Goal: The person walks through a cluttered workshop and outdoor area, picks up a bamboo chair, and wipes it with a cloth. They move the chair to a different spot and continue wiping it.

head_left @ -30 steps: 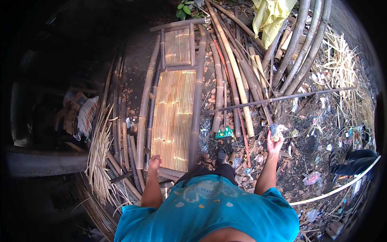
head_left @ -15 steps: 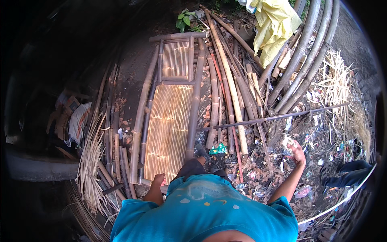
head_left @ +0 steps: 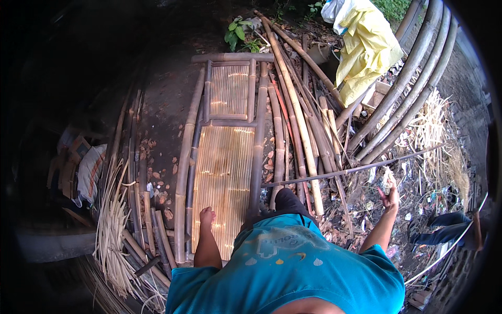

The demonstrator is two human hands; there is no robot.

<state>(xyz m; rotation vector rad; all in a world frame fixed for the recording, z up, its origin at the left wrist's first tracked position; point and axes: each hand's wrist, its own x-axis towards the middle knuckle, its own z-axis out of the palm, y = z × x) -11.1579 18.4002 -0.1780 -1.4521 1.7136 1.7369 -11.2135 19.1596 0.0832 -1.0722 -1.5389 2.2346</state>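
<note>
My left hand (head_left: 207,215) is closed, with its fingers curled in. It appears above the lower part of a bamboo slat panel (head_left: 222,172) set in a frame of dark poles; whether anything is inside the fist is hidden. Out to the right, my right hand (head_left: 388,200) is raised over littered ground, its fingers bent around a small pale crumpled wad (head_left: 388,179). What the wad is made of is too small to tell. A smaller slatted section (head_left: 229,89) fills the far end of the same frame.
Long bamboo poles (head_left: 298,112) lie right of the frame, crossed by a thin dark pole (head_left: 355,169). Thick curved poles (head_left: 413,89) and a yellow sheet (head_left: 366,49) are at far right. Split strips (head_left: 112,230) heap at left. Another person's dark-trousered legs (head_left: 444,227) show at right.
My left hand has risen from the near edge of the panel to above its slats. My right hand has shifted slightly right, still with the pale wad. One knee has come forward.
</note>
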